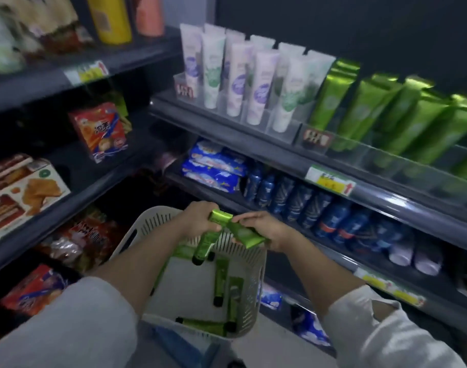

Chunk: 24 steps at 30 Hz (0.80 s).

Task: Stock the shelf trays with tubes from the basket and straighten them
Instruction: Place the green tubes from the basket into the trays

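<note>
Head view: a person's left hand [196, 221] grips one green tube [204, 245] cap-down. The right hand [265, 229] holds a second tube [247, 235] nearly level. The fingers [241, 218] of both hands are curled round the tubes, just above the white basket [255, 274], where loose tubes [221, 285] lie. The pair are probably gathered to go up together to the clear tray [386, 160] of shelved green tubes [365, 112], upper right. In the dim shop aisle, dark shelves carry pale tubes [240, 83], blue bottles [293, 197] and snack boxes [22, 187].
</note>
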### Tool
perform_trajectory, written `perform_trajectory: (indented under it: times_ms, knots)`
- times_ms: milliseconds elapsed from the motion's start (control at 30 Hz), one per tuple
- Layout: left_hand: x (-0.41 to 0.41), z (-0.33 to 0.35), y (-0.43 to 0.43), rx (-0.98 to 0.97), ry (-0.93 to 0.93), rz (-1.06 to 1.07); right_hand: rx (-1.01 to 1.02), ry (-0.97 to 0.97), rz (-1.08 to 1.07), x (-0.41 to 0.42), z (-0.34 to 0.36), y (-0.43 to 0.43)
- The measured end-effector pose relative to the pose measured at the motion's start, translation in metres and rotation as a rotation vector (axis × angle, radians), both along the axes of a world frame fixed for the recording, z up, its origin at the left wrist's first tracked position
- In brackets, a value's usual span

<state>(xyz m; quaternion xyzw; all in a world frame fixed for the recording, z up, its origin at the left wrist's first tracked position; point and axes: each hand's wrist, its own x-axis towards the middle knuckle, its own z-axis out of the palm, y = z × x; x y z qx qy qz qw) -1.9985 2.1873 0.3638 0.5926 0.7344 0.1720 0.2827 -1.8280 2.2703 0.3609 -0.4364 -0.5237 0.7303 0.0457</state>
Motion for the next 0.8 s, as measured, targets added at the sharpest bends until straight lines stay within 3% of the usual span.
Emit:
perform_trajectory:
  times_ms: [167, 267, 433, 567, 800]
  knots:
    - [0.044, 0.037, 0.022, 0.140, -0.222, -0.043, -0.034, 0.088, -0.126, 0.052, 0.035, -0.003]
    - [0.076, 0.058, 0.038, 0.123, -0.305, -0.092, 0.130, 0.125, -0.168, 0.089, 0.049, -0.003]
    - [0.142, 0.100, 0.069, 0.162, -0.401, -0.231, 0.519, 0.018, -0.323, 0.155, 0.086, -0.005]
    - [0.205, 0.135, 0.089, 0.209, -0.432, -0.353, 0.626, 0.035, -0.538, 0.215, 0.112, -0.004]
    - [0.315, 0.181, 0.114, 0.309, -0.461, -0.554, 0.738, 0.041, -0.702, 0.326, 0.148, 0.001]
